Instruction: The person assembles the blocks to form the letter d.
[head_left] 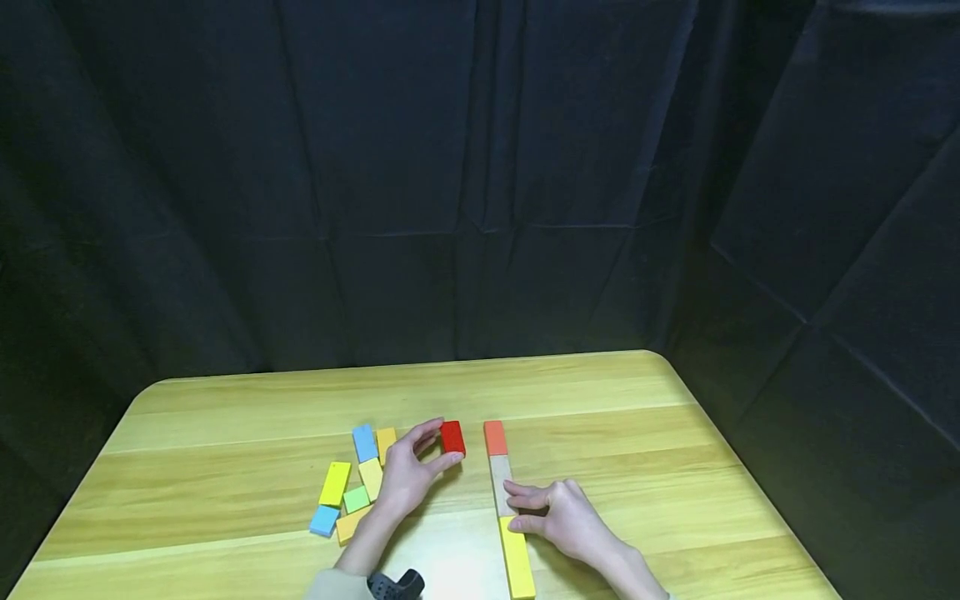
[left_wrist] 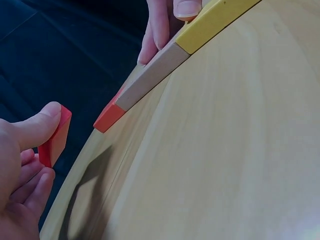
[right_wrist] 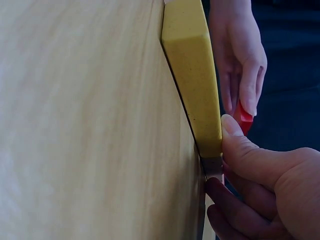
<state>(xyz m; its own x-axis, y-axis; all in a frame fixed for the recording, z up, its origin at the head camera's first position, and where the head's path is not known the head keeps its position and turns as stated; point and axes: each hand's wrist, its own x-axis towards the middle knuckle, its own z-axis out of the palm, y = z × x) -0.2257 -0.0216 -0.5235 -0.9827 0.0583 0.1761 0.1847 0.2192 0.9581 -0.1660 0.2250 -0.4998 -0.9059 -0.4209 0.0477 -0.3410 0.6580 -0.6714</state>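
Observation:
My left hand (head_left: 407, 479) pinches a red block (head_left: 452, 438) between thumb and fingers. In the left wrist view the block is above the table, apart from the row of blocks. That row runs away from me: a yellow block (head_left: 517, 560) nearest, a grey block (head_left: 500, 485) in the middle, an orange-red block (head_left: 495, 437) at the far end, all end to end. My right hand (head_left: 564, 518) rests along the row's right side, its thumb on the yellow block and its fingertips by the grey one.
Left of my left hand lies a loose group of blocks: a yellow block (head_left: 334, 483), two blue blocks, a green block (head_left: 356, 499) and several orange or tan ones. All lie on the wooden table (head_left: 225, 442). A dark curtain (head_left: 390, 192) hangs behind it.

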